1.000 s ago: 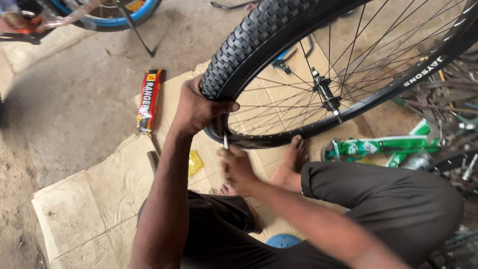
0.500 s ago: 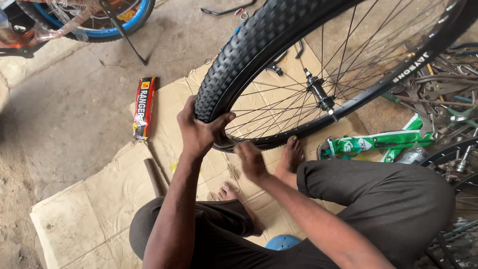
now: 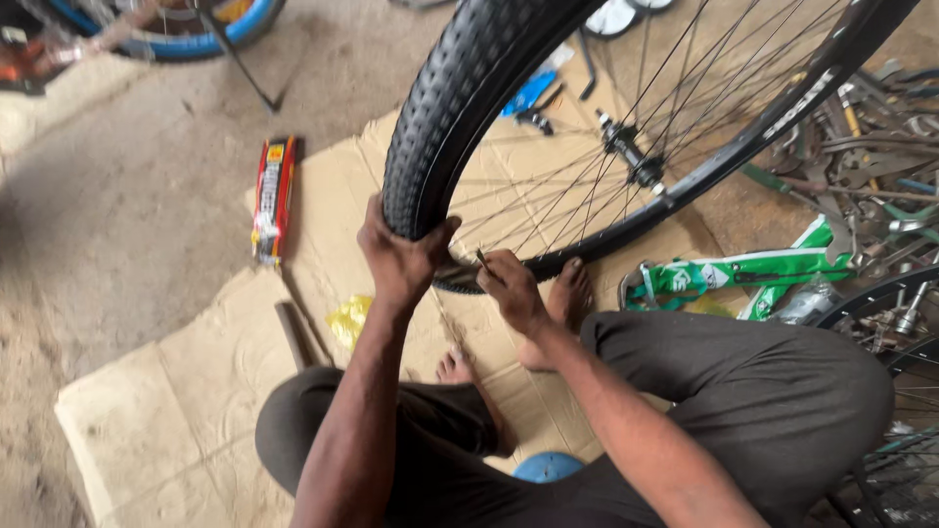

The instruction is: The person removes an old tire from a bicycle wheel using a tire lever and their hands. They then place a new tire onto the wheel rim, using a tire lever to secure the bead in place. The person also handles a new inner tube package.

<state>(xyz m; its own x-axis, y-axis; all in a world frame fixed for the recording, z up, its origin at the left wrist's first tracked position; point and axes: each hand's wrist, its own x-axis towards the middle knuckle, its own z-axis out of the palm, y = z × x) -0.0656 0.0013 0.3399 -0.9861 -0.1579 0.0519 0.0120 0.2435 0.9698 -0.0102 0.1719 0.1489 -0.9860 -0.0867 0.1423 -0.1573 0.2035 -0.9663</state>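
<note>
A seated person's left hand (image 3: 399, 256) clamps around the knobby black tyre (image 3: 440, 117) of an upright bicycle wheel (image 3: 626, 156) standing on flattened cardboard (image 3: 196, 391) over a dusty floor. The right hand (image 3: 509, 288) is closed at the rim just beside it, pinching what appears to be a thin tool (image 3: 481, 260), though the view is too small to be sure. A red-and-yellow box (image 3: 273, 198) lies to the left.

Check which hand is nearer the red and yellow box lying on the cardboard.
Left. The left hand grips the knobby tyre just right of the red and yellow box. The right hand sits further right, at the wheel's lower rim, holding a thin tool.
</note>
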